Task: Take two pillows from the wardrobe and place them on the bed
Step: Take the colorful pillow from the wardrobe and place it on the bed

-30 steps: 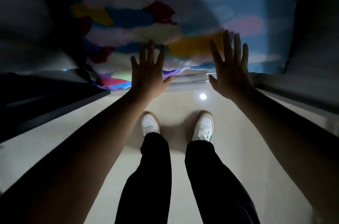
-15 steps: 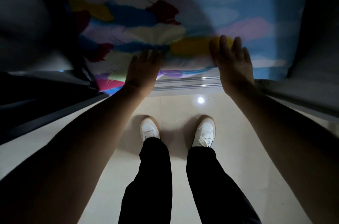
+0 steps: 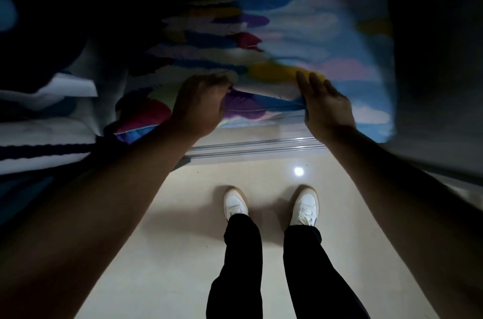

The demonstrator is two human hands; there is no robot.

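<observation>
A pillow [image 3: 300, 31] with a pale blue cover printed with coloured feathers sticks out of the dark wardrobe in front of me. My left hand [image 3: 198, 104] is closed on its near edge, fingers curled into the fabric. My right hand [image 3: 324, 104] grips the same edge further right, fingers on top and thumb under it. The near edge is lifted off the wardrobe floor. A second piece with the same feather print [image 3: 141, 114] lies lower left, partly hidden by my left arm.
The wardrobe's sliding-door track [image 3: 256, 147] runs across the floor just beyond my white shoes [image 3: 235, 203]. Folded striped bedding [image 3: 44, 140] is stacked on the left. A dark wardrobe panel [image 3: 439, 83] stands on the right. Pale tiled floor [image 3: 183, 253] lies under me.
Both hands went from spread open in front of the pillow to closed on its near edge. The pillow has lifted and slid out toward me.
</observation>
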